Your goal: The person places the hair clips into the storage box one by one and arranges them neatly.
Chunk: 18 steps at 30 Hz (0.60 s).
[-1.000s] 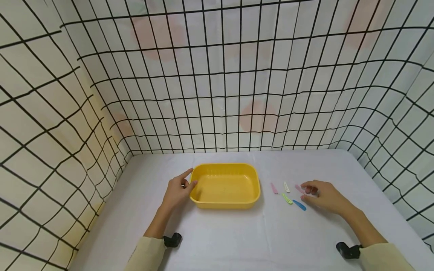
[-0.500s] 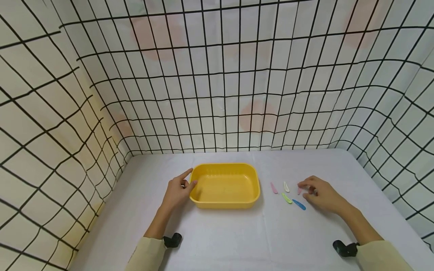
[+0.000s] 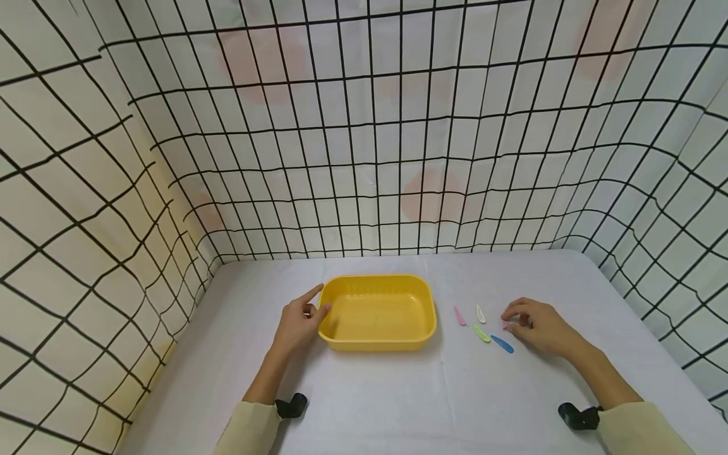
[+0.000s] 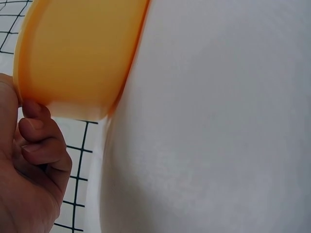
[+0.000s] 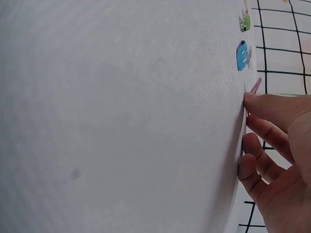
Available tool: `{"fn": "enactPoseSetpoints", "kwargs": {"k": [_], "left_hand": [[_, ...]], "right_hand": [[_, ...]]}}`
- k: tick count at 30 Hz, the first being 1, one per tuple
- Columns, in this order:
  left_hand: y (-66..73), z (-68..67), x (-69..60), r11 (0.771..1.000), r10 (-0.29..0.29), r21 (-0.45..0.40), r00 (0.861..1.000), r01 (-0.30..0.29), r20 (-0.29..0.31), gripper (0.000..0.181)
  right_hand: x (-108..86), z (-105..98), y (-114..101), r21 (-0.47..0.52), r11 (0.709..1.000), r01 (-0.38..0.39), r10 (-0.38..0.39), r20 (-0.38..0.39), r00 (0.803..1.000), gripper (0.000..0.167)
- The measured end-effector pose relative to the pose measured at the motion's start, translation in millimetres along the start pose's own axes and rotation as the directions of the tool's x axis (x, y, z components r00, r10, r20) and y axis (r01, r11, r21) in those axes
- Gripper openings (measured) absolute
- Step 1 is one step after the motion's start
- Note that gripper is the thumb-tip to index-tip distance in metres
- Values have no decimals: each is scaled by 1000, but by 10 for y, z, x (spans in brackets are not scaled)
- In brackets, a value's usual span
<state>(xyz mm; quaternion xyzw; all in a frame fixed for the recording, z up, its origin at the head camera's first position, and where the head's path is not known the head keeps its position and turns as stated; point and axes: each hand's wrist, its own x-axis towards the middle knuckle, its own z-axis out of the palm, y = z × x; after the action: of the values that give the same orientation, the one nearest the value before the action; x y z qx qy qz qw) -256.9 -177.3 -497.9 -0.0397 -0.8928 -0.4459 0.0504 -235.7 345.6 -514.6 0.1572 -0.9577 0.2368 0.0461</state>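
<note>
A yellow plastic tray sits at the middle of the table. My left hand grips its left rim, thumb over the edge and fingers outside; the left wrist view shows fingertips against the tray wall. To the right, my right hand pinches a pink hair clip between thumb and index finger, close to the tabletop. Fingers cover most of that clip in the head view. Lying left of this hand are another pink clip, a white clip, a green clip and a blue clip.
A white cloth covers the table. Fabric walls with a black grid rise behind it and at both sides. Each wrist wears a black camera mount, such as the right one.
My right hand has picked at the pink clip, turning it from lying slanted to being pinched between the fingertips, mostly hidden. The left hand and the tray stay in place.
</note>
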Motion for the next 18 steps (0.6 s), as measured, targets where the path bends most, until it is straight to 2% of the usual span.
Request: {"fn": "enactPoseSetpoints", "kwargs": {"k": [9,18], "left_hand": [[-2,26,-6,1000,-6,-11,1000,6,-15,56],[47,44,-13,1000,-27,-1,998,27,-58,54]], "right_hand": [[-3,-10,-12,-1,1000,1,-1,-4,1000,10],[3,-8,-24,4,1000,-4,4,4,1000,6]]}}
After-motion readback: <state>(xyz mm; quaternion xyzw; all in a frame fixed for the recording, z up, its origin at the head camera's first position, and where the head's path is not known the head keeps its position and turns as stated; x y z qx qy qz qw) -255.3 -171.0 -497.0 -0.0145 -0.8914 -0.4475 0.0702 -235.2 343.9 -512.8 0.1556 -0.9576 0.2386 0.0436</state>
